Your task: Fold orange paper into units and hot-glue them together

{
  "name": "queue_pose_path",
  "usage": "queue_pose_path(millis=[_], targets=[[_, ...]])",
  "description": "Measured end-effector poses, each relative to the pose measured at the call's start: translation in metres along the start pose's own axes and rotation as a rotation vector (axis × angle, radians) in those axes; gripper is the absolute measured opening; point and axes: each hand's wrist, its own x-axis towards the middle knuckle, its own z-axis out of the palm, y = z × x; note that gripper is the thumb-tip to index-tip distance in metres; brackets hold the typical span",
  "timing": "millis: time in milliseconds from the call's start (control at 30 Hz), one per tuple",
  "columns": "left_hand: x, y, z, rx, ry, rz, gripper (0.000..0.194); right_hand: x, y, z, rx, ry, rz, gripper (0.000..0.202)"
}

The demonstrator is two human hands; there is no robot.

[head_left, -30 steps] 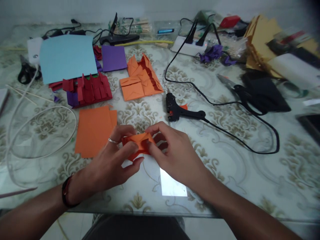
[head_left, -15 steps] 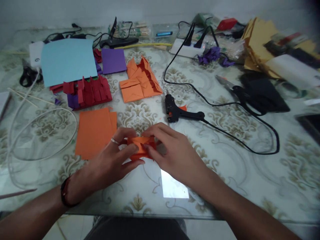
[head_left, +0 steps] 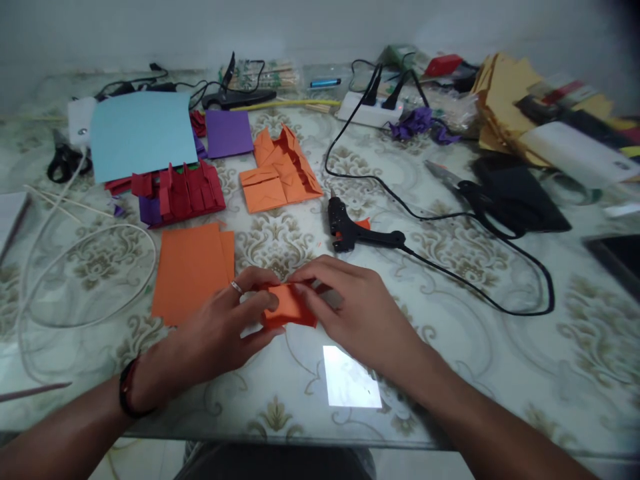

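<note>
Between my two hands is a small folded piece of orange paper, held just above the table near its front. My left hand, with a ring and a dark bracelet, pinches its left end. Thumb and fingers of my right hand grip the upper right edge; some fingertips are hidden behind the paper. A stack of orange paper sheets lies beside my left hand. Farther back are folded orange paper pieces and folded red paper pieces.
A black glue gun lies beyond my right hand, its cord looping right. Scissors rest at the right. Behind are a light blue sheet, a purple square and a white power strip. A white cable curls at the left.
The orange paper has turned in my hands and now shows a smoother, broader face. My right thumb has shifted up to its top edge. The view has tilted slightly upward.
</note>
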Motion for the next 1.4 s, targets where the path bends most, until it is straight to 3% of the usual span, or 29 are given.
queue_pose_path(millis=[233,433,700,767,1000,1233,1267,1400], targets=[[0.003,-0.004,-0.005,0.018,-0.040,0.017,0.006,0.003,0.006,-0.004,0.014,-0.089,-0.048,0.025],[0.005,-0.003,-0.010,0.030,-0.059,0.030,0.013,0.001,0.009,-0.004,0.054,-0.098,-0.162,0.037],[0.010,-0.007,-0.008,-0.184,0.069,0.026,0.010,0.001,0.003,-0.009,0.068,-0.198,-0.252,0.010],[0.012,-0.004,-0.012,-0.219,0.105,0.014,0.011,0.002,0.000,-0.012,0.051,-0.235,-0.280,0.019],[0.009,-0.002,-0.033,-0.149,0.045,-0.032,0.005,0.008,-0.008,-0.027,-0.040,-0.173,-0.390,0.007],[-0.002,-0.019,-0.013,-0.072,0.019,-0.030,0.011,0.005,0.015,-0.015,-0.071,-0.194,-0.364,0.004],[-0.004,-0.020,-0.010,-0.041,0.070,-0.015,0.012,0.004,0.017,-0.012,-0.084,-0.197,-0.364,0.002],[-0.012,-0.019,-0.006,0.019,0.034,0.018,0.018,-0.001,0.020,-0.006,-0.099,-0.208,-0.369,0.005]])
